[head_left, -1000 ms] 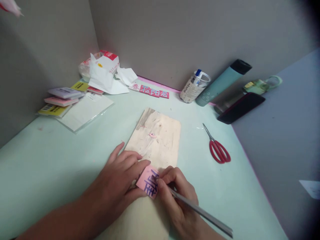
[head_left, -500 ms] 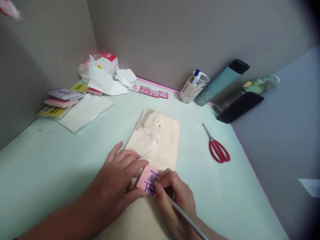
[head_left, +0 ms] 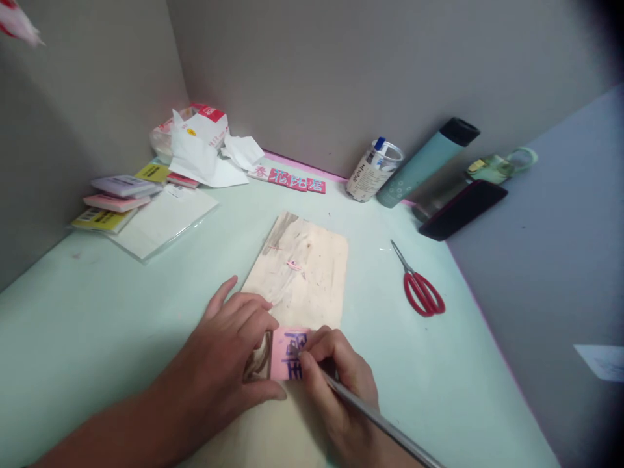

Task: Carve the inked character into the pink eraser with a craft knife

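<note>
A small pink rubber block (head_left: 279,354) with dark blue characters drawn on it lies on a worn wooden board (head_left: 322,266). My left hand (head_left: 238,344) spans its left side, index fingertip at the upper left corner and thumb along the lower edge. In my right hand (head_left: 341,370) is a slim silver craft knife (head_left: 385,426), gripped like a pen. Its tip meets the block's face among the blue strokes. My right fingers cover the block's right edge. Pink shavings (head_left: 294,265) lie farther up the board.
Red-handled scissors (head_left: 423,294) lie to the right. Behind them stand a can with pens (head_left: 366,179), a teal bottle (head_left: 424,162) and a dark phone (head_left: 463,211). Carved pink tiles (head_left: 297,182) line the back; tissues (head_left: 195,153) and stacked blocks (head_left: 121,185) are at left.
The pink block has turned so that its edges now sit nearly square to my view. My left index finger and thumb have shifted around it. The knife tip stays on the block.
</note>
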Motion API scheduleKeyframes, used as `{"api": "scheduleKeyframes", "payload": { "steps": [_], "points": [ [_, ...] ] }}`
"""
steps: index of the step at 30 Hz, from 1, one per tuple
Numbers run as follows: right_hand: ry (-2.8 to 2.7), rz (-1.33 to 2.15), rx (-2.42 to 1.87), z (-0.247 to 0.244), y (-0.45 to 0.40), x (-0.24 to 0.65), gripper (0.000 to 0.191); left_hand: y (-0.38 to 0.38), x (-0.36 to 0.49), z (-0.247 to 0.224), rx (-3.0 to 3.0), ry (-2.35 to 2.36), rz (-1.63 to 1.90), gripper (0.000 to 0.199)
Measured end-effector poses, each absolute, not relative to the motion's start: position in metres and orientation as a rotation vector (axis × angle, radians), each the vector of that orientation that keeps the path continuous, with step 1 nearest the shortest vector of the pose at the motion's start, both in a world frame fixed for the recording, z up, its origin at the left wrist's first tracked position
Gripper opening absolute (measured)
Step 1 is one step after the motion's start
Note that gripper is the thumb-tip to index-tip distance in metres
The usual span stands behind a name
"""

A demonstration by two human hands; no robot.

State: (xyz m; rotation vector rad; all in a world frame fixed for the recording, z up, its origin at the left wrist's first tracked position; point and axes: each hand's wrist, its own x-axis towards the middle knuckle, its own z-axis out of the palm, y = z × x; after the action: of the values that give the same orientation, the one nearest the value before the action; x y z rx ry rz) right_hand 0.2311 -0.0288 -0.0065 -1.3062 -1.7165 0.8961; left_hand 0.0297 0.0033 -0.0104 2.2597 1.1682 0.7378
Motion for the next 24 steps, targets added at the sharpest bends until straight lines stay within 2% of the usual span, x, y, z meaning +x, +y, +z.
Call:
{"api": "scheduleKeyframes", "payload": {
  "steps": [4, 9, 15, 18, 21, 24],
  "points": [
    [-1.724, 0.898, -1.314, -0.006, -0.029, 0.231, 0.022, 0.004, 0.033, -0.006, 2.332, 1.198, 0.702, 0.049],
    [-1.848, 0.737, -1.251, -0.007, -0.030, 0.230, 0.019, 0.003, 0.041, -0.003, 2.435, 1.310, 0.741, 0.038],
    [-1.795, 0.824, -1.316, -0.003, -0.031, 0.229, 0.021, 0.004, 0.036, -0.007, 2.392, 1.221, 0.720, 0.046],
    [-1.780, 0.837, -1.309, -0.001, -0.030, 0.228, 0.023, 0.004, 0.032, -0.008, 2.341, 1.171, 0.685, 0.042],
    [-1.882, 0.671, -1.287, -0.002, -0.028, 0.227, 0.021, 0.003, 0.032, -0.008, 2.324, 1.192, 0.677, 0.034],
    [-2.087, 0.319, -1.165, -0.007, -0.028, 0.225, 0.022, 0.003, 0.033, -0.008, 2.314, 1.209, 0.681, 0.030]
  ]
}}
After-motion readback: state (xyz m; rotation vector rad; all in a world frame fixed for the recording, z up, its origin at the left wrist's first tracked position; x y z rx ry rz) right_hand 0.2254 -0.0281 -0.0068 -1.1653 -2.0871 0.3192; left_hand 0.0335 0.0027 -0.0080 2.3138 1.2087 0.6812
